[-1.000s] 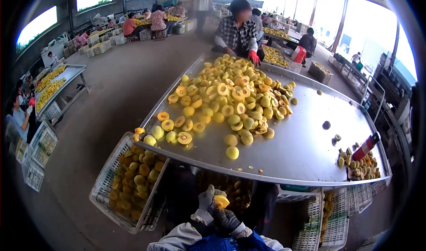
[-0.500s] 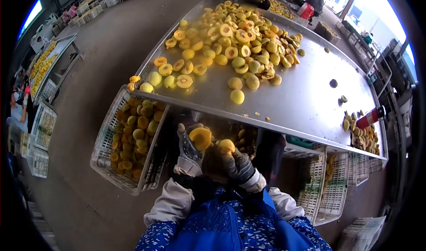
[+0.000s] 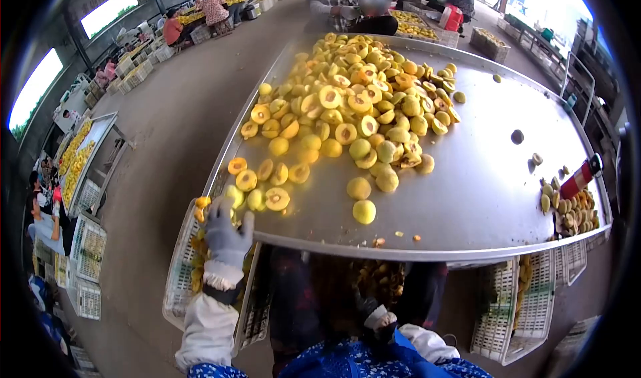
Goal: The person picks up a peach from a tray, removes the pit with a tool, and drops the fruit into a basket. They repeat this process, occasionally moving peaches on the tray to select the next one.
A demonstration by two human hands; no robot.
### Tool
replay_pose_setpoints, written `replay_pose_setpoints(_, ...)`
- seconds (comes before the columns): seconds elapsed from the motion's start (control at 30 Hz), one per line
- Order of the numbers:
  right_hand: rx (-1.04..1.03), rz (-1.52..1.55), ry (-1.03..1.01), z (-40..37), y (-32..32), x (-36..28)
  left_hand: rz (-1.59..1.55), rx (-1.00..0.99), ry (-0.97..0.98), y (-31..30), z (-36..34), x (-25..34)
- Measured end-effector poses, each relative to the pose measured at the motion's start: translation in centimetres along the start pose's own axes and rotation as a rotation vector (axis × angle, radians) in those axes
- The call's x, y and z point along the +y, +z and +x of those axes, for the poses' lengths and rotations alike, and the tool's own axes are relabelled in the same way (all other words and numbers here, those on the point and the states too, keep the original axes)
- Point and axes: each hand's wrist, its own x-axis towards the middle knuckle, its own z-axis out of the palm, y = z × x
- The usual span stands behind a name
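Note:
My left hand (image 3: 226,234), in a grey glove, reaches over the near left corner of the metal table. Its fingers point away from me with the thumb apart, and no fruit shows in it. Several yellow apricot halves (image 3: 278,198) lie just past the fingertips, some with brown pits. Beneath the hand is a white plastic crate (image 3: 179,281), with fruit partly hidden by my arm. My right hand (image 3: 366,306) is low in the shadow under the table edge, above a dark container of pieces (image 3: 384,278). Its fingers are too dark to make out.
A large heap of apricots (image 3: 360,104) covers the far left of the metal table (image 3: 461,177). At the right edge, a red bottle-like object (image 3: 581,176) stands by a pile of pits (image 3: 574,214). More crates (image 3: 497,304) sit below right. A person (image 3: 340,4) sits across the table.
My left hand has moved from in front of me to the left table corner, without the fruit half it held. My right hand has dropped lower; its fruit no longer shows. The view has shifted.

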Motion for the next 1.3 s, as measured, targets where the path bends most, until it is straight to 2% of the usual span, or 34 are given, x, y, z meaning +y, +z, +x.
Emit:
replay_pose_setpoints(0.07, 0.023, 0.089, 0.038, 0.9, -1.2, -0.8, -0.111, 0.055, 0.105, 4.5, 6.9, 2.6)
replay_pose_setpoints(0.13, 0.041, 0.154, 0.063, 2.2, -1.7, -1.2, -0.142, 0.018, 0.165, 10.8, 13.3, 2.7)
replay_pose_setpoints(0.2, 0.061, 0.188, 0.082, 3.6, -2.2, -1.2, -0.336, 0.067, 0.131, 17.6, 19.5, 2.3)
replay_pose_setpoints(0.27, 0.076, 0.213, 0.107, 4.8, -2.3, -1.2, -0.427, 0.152, 0.176, 19.3, 24.8, 5.4)
replay_pose_setpoints(0.33, 0.087, 0.230, 0.124, 5.9, -2.5, -0.9, -0.415, -0.073, 0.094, 21.5, 28.7, 7.3)
replay_pose_setpoints(0.4, 0.091, 0.245, 0.138, 6.7, -2.5, -0.5, -0.316, -0.453, -0.053, 22.9, 30.4, 9.3)
replay_pose_setpoints(0.43, 0.093, 0.250, 0.142, 7.0, -2.5, -0.3, -0.153, -0.635, 0.001, 23.7, 30.6, 10.4)
replay_pose_setpoints(0.47, 0.095, 0.256, 0.147, 7.1, -2.3, -0.1, -0.175, -0.612, 0.008, 26.0, 30.5, 9.9)
replay_pose_setpoints(0.53, 0.096, 0.261, 0.144, 7.2, -2.0, 0.0, -0.310, -0.728, -0.076, 25.2, 29.6, 10.6)
replay_pose_setpoints(0.6, 0.106, 0.269, 0.127, 6.8, -1.9, -0.2, -0.292, -0.740, -0.017, 25.1, 27.9, 11.1)
replay_pose_setpoints(0.67, 0.115, 0.274, 0.098, 6.1, -1.5, -0.6, -0.277, -0.751, -0.078, 24.7, 25.1, 12.6)
replay_pose_setpoints(0.73, 0.134, 0.269, 0.061, 4.9, -0.8, -0.9, -0.070, -0.750, 0.014, 22.3, 22.2, 15.3)
replay_pose_setpoints(0.8, 0.155, 0.246, 0.014, 3.4, 0.4, -1.3, 0.223, -0.676, 0.265, 22.6, 18.4, 16.5)
replay_pose_setpoints(0.87, 0.152, 0.245, -0.029, 1.8, 1.6, -1.6, 0.061, -0.667, 0.195, 23.2, 16.0, 16.8)
replay_pose_setpoints(0.9, 0.141, 0.248, -0.040, 1.2, 2.1, -1.7, 0.040, -0.757, 0.143, 22.5, 15.5, 17.2)
replay_pose_setpoints(0.97, 0.020, 0.369, -0.002, 0.4, 2.1, -0.9, 0.009, -0.757, 0.165, 21.5, 13.7, 17.0)
replay_pose_setpoints(1.0, 0.034, 0.389, -0.042, 0.1, 1.7, -0.7, -0.005, -0.757, 0.178, 20.8, 12.9, 16.8)
replay_pose_setpoints(1.07, 0.066, 0.466, -0.010, 0.1, -0.2, -1.7, -0.045, -0.790, 0.150, 19.7, 12.0, 16.7)
replay_pose_setpoints(1.13, 0.094, 0.584, 0.139, -0.2, -2.9, -3.5, -0.145, -0.778, 0.148, 19.8, 11.3, 15.2)
replay_pose_setpoints(1.17, 0.119, 0.593, 0.150, -0.5, -3.0, -3.6, -0.198, -0.829, 0.156, 19.7, 11.5, 14.6)
replay_pose_setpoints(1.27, 0.158, 0.694, 0.189, -0.5, -1.7, -2.4, -0.159, -0.748, 0.300, 17.5, 10.9, 14.6)
replay_pose_setpoints(1.3, 0.154, 0.778, 0.206, -0.2, 0.6, -0.5, -0.062, -0.865, 0.367, 16.3, 10.2, 14.9)
